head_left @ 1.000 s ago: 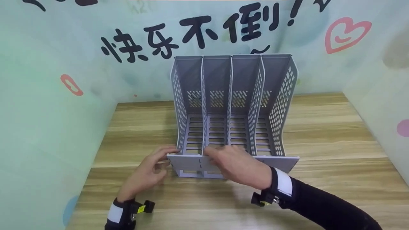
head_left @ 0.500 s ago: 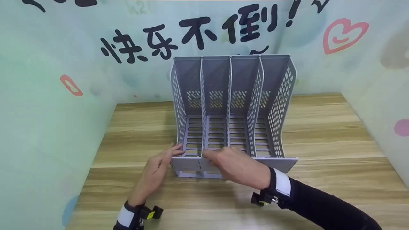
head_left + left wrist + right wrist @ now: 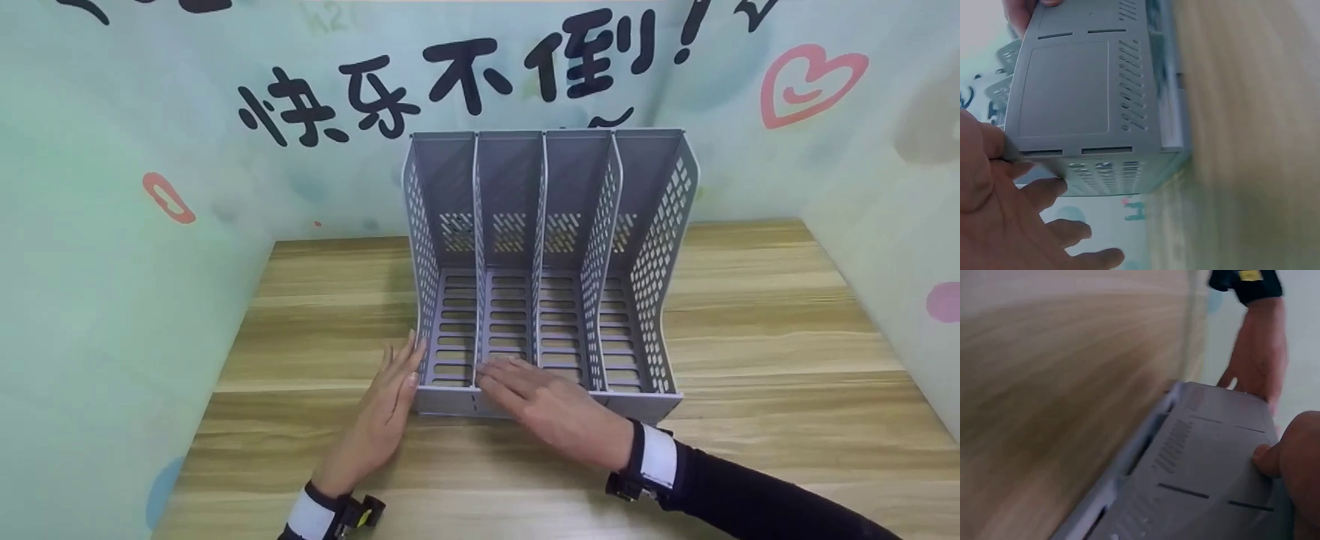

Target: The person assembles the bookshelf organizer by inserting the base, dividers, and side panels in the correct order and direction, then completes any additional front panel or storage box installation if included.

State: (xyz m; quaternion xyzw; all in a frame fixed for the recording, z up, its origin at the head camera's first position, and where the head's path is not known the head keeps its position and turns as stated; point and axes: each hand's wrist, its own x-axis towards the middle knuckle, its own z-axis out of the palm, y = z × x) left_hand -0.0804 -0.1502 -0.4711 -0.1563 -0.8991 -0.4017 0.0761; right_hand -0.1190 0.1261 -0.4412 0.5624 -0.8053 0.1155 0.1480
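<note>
A grey file rack (image 3: 510, 172) with several upright compartments, perforated dividers and a slotted base stands on the table. Its front panel (image 3: 1067, 90) is upright across the front, a narrow gap showing between its lower edge and the base. My right hand (image 3: 555, 412) holds the panel's top edge near the middle, fingers over into the second compartment, thumb (image 3: 1266, 458) on the outer face. My left hand (image 3: 382, 420) lies along the rack's left front corner, its fingers straight and spread beside the perforated side wall (image 3: 1106, 174).
The wood-grain table (image 3: 322, 300) extends to both sides and in front of the rack. A pale backdrop (image 3: 337, 187) with black lettering and pink hearts rises close behind it. Camera bands (image 3: 658, 454) are on both wrists.
The front panel has gone down toward the base, its top edge lower, and my right hand has moved down with it. My left hand has shifted right, against the rack's left front corner.
</note>
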